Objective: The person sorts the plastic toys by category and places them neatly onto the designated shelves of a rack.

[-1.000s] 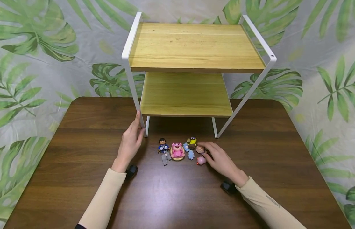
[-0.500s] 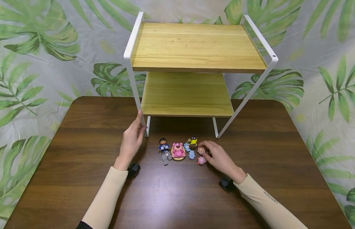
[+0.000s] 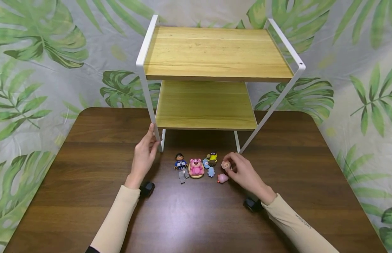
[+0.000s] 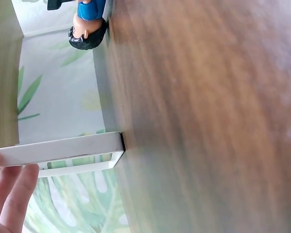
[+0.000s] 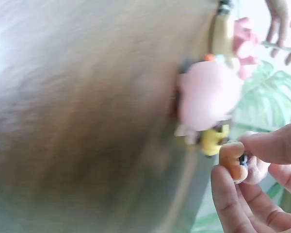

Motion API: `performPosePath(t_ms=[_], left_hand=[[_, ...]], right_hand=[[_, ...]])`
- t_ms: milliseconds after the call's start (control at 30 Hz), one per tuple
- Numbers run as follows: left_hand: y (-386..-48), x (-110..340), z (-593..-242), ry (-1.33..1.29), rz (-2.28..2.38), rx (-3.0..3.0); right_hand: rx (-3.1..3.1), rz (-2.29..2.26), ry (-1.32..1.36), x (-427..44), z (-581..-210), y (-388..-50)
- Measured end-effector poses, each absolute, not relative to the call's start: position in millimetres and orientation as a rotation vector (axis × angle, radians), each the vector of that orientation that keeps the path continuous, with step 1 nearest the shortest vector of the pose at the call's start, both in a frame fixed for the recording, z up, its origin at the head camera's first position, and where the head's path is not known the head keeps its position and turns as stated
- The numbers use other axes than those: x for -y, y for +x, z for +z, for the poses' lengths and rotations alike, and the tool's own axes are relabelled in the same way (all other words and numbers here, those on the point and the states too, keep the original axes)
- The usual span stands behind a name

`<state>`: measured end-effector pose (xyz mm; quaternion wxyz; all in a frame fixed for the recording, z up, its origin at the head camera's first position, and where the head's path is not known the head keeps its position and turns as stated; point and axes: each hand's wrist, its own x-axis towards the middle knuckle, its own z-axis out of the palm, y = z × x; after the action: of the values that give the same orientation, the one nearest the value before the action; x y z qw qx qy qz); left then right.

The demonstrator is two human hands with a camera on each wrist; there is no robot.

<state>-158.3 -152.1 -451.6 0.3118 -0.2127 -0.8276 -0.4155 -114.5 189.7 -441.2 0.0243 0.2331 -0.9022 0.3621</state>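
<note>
My right hand (image 3: 243, 171) pinches a small peach-pink toy figure (image 3: 225, 165) between thumb and fingertips; in the right wrist view the figure (image 5: 235, 162) shows an orange-tan part and is off the table. Just below it lies a round pink toy (image 3: 223, 178). My left hand (image 3: 143, 156) holds the white front left leg (image 4: 63, 148) of a two-tier shelf (image 3: 218, 52), fingers on both sides of it. Left of my right hand lie a yellow-and-brown toy (image 3: 212, 158), small light-blue toys (image 3: 211, 172), a pink bear (image 3: 196, 167) and a dark-haired toy man (image 3: 181, 165) in blue and grey.
The shelf has two wooden boards in a white frame and stands on the brown table (image 3: 88, 175). Its lower board (image 3: 205, 105) is raised above the tabletop, behind the toys. A leaf-patterned cloth (image 3: 40, 70) hangs behind and at the sides.
My right hand has lifted the peach-pink figure slightly and drawn it to the right, away from the yellow toy. My left hand stays on the shelf leg.
</note>
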Motion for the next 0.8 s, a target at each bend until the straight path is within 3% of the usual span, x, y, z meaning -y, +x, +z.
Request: performPosePath(t_ms=[800], left_hand=[[-158.3, 152.2, -450.9, -0.551, -1.132, 2.23]], right_hand=[[2.461, 1.309, 0.919, -148.0, -377.5, -120.9]])
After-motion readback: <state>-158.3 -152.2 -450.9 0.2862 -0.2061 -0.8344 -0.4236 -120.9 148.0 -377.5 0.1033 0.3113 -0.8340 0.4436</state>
